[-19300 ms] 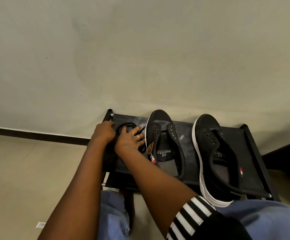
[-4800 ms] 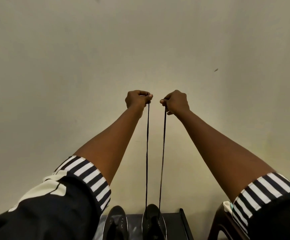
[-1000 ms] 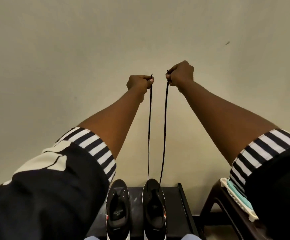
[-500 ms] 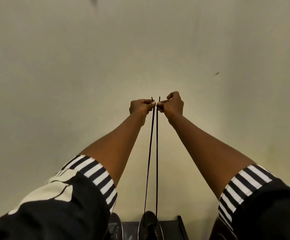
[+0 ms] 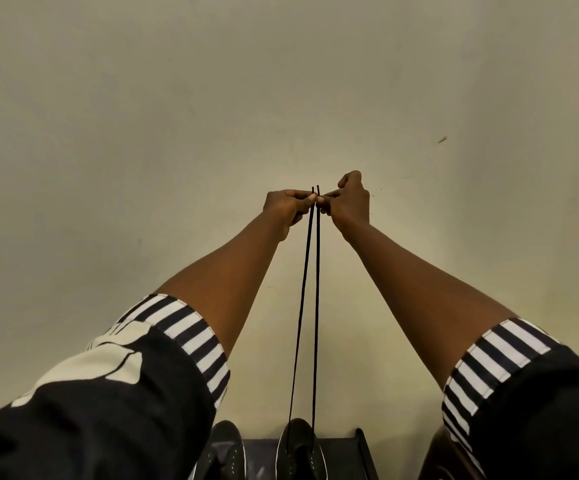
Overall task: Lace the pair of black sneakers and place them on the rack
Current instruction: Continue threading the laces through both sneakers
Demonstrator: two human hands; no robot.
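Lace (image 5: 304, 306) ends pinched at frame centre — left hand (image 5: 286, 211) and right hand (image 5: 348, 204) fingertip to fingertip, strands taut down to right sneaker (image 5: 298, 452) on rack (image 5: 345, 457) at bottom edge.

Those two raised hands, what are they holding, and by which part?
Each holds one end of the black shoelace: left hand and right hand pinch it just below the tips, both strands running down to the right sneaker.

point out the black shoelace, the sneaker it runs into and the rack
thin black shoelace (image 5: 317, 289): head view, on the right taut strand
black canvas sneaker with white sole (image 5: 296, 433): head view, on its toe
black shoe rack (image 5: 360, 452): head view, on its right side rail
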